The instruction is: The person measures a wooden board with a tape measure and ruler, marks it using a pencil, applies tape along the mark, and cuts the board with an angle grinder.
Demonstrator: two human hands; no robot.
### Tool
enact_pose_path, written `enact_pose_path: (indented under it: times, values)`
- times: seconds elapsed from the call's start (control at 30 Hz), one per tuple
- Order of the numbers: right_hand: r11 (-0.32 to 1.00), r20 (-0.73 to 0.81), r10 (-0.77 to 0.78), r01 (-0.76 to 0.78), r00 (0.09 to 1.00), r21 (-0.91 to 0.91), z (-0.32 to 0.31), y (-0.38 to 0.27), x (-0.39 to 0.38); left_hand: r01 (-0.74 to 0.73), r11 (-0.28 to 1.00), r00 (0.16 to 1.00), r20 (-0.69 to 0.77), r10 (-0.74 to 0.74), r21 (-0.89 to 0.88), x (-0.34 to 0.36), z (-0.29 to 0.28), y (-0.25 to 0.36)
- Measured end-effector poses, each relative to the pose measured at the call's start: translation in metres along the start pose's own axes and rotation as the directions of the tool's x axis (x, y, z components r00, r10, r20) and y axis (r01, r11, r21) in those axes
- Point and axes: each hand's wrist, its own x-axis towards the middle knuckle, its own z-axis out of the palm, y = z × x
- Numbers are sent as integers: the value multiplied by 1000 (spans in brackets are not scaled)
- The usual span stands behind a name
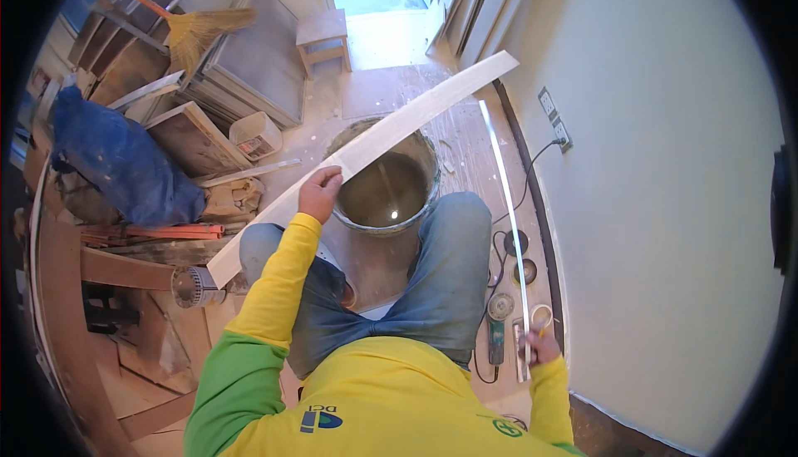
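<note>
A long pale wooden strip [399,129] runs diagonally over my lap and across the top of a bucket [428,176] of murky water. My left hand [319,194] rests on the strip near its middle, fingers curled over its edge. My right hand [542,345] is low at my right side, closed on a small stick-like tool that reaches toward a small round tin [541,316] on the floor. I squat with both knees in blue jeans beside the bucket.
A thin white metal strip [505,208] lies along the floor by the wall [665,208]. An angle grinder [497,324] with its cord and two discs [517,243] lie beside it. Stacked tiles [249,75], a broom [195,29], a blue sack [125,162] and a small stool [322,37] crowd the left and back.
</note>
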Motion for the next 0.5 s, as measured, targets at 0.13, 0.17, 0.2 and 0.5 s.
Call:
enact_pose_path:
  times: [0.13, 0.17, 0.2, 0.5]
  values:
    - [999, 7, 34, -34, 999, -8, -14, 56, -65, -22, 996, 998, 59, 27, -86, -8, 7, 7]
    - [999, 15, 31, -30, 999, -18, -9, 56, -71, -27, 996, 998, 46, 31, -89, -11, 9, 13]
    - [999, 44, 25, -26, 999, 18, -3, 56, -79, -13, 993, 994, 104, 26, -119, -15, 12, 22]
    - [643, 269, -219, 346, 938, -684, 163, -66, -23, 103, 971, 944, 327, -28, -216, 2, 22, 96]
